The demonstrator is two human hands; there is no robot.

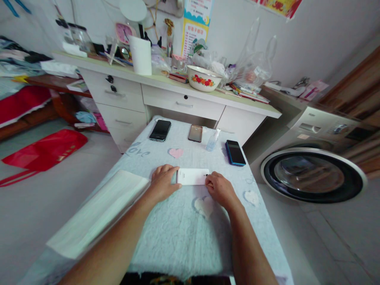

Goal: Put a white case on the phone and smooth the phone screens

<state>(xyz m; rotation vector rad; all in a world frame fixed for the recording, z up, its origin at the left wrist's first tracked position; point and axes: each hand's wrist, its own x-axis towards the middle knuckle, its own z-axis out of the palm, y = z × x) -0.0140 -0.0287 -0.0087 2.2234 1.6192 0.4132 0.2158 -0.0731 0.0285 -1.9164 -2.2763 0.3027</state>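
Observation:
A white phone [192,177] lies sideways, back up, on the cloth-covered table [178,221]. My left hand [165,182] grips its left end between thumb and fingers. At its right end, near a small dark spot, my right hand [218,187] is closed with curled fingers; whatever it pinches there is too small to make out. Beyond the hands are a black phone [160,130], a brownish phone case [195,133], a clear spray bottle [213,140] and a dark phone with a blue edge [235,152].
A folded white sheet [101,211] lies along the table's left side. Behind stands a desk [184,103] bearing a floral bowl [204,78], a paper roll [141,56] and plastic bags. On the right is a washing machine [313,174]; a red bag [46,150] lies on the floor at left.

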